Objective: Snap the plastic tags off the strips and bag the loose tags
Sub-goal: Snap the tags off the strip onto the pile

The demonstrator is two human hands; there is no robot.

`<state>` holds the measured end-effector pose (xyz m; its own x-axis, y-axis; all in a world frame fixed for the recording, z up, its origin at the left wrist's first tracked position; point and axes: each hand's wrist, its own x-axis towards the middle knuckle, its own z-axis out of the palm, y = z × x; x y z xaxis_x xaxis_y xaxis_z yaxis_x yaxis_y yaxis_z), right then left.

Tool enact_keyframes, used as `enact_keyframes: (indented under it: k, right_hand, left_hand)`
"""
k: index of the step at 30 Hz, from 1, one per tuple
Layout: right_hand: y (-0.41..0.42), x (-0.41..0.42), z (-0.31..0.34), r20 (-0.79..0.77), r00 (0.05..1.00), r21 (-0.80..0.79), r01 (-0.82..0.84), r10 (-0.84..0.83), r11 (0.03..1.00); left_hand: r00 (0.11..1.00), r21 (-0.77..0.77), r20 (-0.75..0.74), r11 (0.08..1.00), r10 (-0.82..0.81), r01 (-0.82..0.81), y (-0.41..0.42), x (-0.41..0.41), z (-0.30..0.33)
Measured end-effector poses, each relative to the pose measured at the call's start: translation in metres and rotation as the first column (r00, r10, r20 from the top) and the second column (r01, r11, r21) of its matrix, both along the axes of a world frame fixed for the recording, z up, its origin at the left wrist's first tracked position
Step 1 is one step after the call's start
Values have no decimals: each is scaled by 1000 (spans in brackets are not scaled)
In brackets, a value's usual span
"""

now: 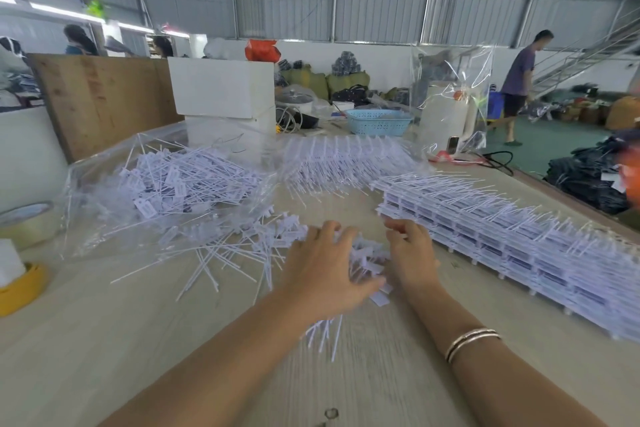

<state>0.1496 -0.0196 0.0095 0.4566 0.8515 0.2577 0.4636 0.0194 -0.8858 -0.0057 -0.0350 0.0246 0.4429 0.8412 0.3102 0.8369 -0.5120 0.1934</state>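
Gripping tag bundle [367,260]: left hand [325,270], right hand [412,253].

Bare table [104,340] left; stacked strips [519,239] blocking right.
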Motion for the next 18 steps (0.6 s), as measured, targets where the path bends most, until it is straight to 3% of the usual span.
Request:
enact_keyframes:
  k: [2,4,12,18]
  right_hand:
    - [-1,-2,2,18,1000,-4,-12,12,1000]
    - [-2,-4,3,47,999,-9,-21,22,1000]
    - [-7,-2,5,46,998,-53,-35,37,998]
    - [-9,-2,4,119,992,-105,-35,47,994]
  left_hand:
    - [993,11,-115,999,-39,40,-14,3,-14]
    - [989,89,-132,993,-69,81,-20,8,-20]
    - [994,36,55,995,93,-95,-13,1,-19]
    - [961,61,79,961,263,-268,-11,-24,-8]
